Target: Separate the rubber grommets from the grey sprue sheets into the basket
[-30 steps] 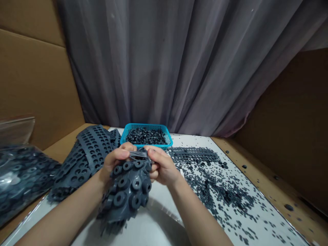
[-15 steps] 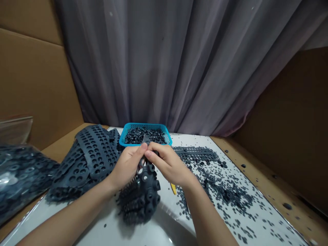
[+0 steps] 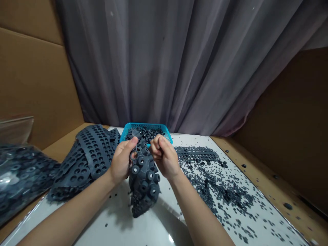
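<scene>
A dark grey rubber sheet (image 3: 144, 181) studded with round washers hangs over the white table (image 3: 143, 232). My left hand (image 3: 122, 161) grips its upper left edge, fingers wrapped round it. My right hand (image 3: 164, 157) is closed in a fist at the sheet's upper right edge; I cannot see what its fingers pinch. Just behind both hands stands a blue basket (image 3: 167, 132) filled with loose grey washers.
A pile of punched-out grey sheets (image 3: 87, 157) lies at the left. A clear bag of grey parts (image 3: 17, 177) sits at the far left. Several loose rubber bits (image 3: 220, 194) are scattered over the right of the table. Cardboard walls and a grey curtain enclose the space.
The sheet has swung upright between my hands and moved closer to the basket. My right hand has pulled back into a fist at the sheet's top edge.
</scene>
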A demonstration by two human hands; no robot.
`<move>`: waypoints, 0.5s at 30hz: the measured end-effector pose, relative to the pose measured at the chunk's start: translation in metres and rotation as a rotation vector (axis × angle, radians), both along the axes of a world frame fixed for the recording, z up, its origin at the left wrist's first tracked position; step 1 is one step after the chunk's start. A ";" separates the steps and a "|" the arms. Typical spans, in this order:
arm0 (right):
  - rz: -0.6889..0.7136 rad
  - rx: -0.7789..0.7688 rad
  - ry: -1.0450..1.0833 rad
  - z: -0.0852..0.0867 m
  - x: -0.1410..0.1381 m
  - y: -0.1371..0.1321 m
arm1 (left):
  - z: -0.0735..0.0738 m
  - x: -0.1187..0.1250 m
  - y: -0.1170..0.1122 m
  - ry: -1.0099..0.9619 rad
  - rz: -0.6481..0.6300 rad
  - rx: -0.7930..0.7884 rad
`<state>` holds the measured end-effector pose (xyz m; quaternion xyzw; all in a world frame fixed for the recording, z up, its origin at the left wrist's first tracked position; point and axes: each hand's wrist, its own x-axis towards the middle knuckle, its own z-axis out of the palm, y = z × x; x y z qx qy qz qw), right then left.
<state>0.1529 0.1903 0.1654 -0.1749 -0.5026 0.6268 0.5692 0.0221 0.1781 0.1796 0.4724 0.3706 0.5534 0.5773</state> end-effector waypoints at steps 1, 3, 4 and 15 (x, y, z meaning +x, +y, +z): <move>-0.012 0.013 -0.028 0.001 0.004 0.002 | 0.001 -0.002 0.000 0.008 0.015 0.011; -0.038 0.035 -0.102 0.003 0.012 0.004 | 0.001 -0.006 0.002 0.053 0.019 0.038; -0.053 0.053 -0.160 0.005 0.015 0.003 | 0.001 -0.008 0.003 0.091 0.009 0.061; -0.337 0.537 -1.029 0.030 0.016 -0.025 | 0.004 -0.021 0.006 0.669 -0.145 0.610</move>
